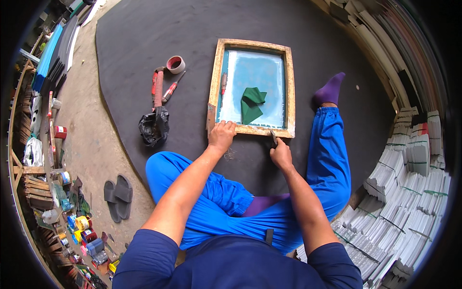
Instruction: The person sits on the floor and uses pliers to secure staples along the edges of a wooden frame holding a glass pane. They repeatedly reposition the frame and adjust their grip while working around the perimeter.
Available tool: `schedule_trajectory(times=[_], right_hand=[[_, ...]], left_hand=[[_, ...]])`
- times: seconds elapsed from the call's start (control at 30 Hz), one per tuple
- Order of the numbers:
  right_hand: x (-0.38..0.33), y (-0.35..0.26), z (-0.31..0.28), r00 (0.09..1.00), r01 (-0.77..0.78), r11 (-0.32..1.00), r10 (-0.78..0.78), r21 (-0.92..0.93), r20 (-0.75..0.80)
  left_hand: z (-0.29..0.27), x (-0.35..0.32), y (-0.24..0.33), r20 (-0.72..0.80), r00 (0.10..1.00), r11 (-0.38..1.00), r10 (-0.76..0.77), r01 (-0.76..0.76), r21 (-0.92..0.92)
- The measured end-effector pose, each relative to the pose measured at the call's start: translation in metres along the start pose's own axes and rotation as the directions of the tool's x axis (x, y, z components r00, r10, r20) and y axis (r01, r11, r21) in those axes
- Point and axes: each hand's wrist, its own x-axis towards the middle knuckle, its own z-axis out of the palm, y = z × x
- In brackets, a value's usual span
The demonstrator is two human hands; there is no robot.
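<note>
A worn wooden screen-printing frame [289, 86] lies on the black mat, its pale blue mesh [255, 70] facing up. A folded green cloth [251, 107] rests on the mesh. My left hand [222, 136] grips the frame's near bar close to its left corner. Closed around a short dark hand tool [274, 138], my right hand [281, 155] presses it against the near bar toward the right corner. Its exact kind is partly hidden by my fingers. A red-handled screwdriver [224, 84] lies inside the frame's left side.
Left of the frame are a tape roll [175, 64], another screwdriver [171, 90], a hammer-like red-handled tool [158, 86] and a black plastic bag [154, 127]. Sandals [118, 197] sit on the floor. Stacked white bundles [394, 192] line the right; my legs flank the work.
</note>
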Motion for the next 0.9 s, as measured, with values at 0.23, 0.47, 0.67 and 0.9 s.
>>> schedule_trajectory(times=[0.23,0.47,0.67,0.9], right_hand=[[-0.012,0.009,0.002,0.990,0.137,0.979,-0.140,0.153,0.006],[-0.004,0.003,-0.005,0.984,0.066,0.980,-0.094,0.185,0.150],[0.022,0.013,-0.033,0.945,-0.008,0.973,-0.069,0.231,0.321],[0.027,-0.011,-0.057,0.920,0.065,0.997,-0.077,0.045,0.384]], left_hand=[[-0.016,0.004,0.009,0.080,0.995,0.997,-0.060,0.063,-0.035],[-0.024,-0.009,0.016,0.093,0.994,0.997,-0.059,0.064,-0.052],[-0.024,-0.012,0.011,0.137,0.988,0.994,-0.070,0.081,-0.071],[-0.022,-0.012,0.010,0.124,0.990,0.993,-0.070,0.080,-0.084]])
